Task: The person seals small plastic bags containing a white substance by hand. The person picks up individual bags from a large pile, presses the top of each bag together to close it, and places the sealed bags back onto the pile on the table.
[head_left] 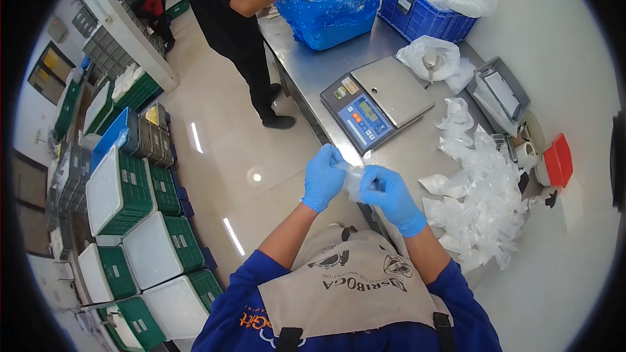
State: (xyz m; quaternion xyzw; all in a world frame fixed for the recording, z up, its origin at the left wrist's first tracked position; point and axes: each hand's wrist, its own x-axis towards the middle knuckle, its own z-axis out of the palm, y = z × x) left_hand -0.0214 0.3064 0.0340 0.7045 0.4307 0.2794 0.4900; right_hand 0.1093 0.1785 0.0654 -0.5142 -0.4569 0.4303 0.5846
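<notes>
Between my two blue-gloved hands is a small clear plastic bag [353,182], held in front of my apron near the table's edge. My left hand [323,178] pinches its left side, and the fingers of my right hand [392,199] are closed on the other side. What the bag contains is too unclear to tell. Just beyond my hands stands a digital scale [365,119] with a bare steel pan [393,90]. To my right lies a heap of small clear bags [479,202] with white powder in them.
On the steel table [306,68] stand a blue-lined tub [329,16], a blue crate [424,13], an open plastic bag with a scoop [429,58] and a grey bin [499,94]. A co-worker [228,32] stands at the far left side. Green crates [134,189] line the left.
</notes>
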